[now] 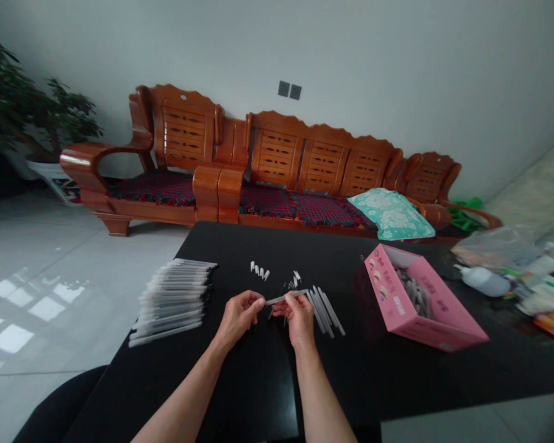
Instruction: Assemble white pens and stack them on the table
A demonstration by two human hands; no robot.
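Both hands meet over the black table. My right hand is closed around a translucent pen barrel that points left. My left hand pinches at that barrel's left tip; whether it holds a small part I cannot tell. Just right of my right hand lie several loose barrels. Small white caps and dark thin refills lie just beyond my hands. A neat row of several finished pens lies to the left.
An open pink box holding more pen parts sits at the right. Farther right are a white bottle and plastic bags. Behind the table stands a wooden sofa, with a potted plant at far left.
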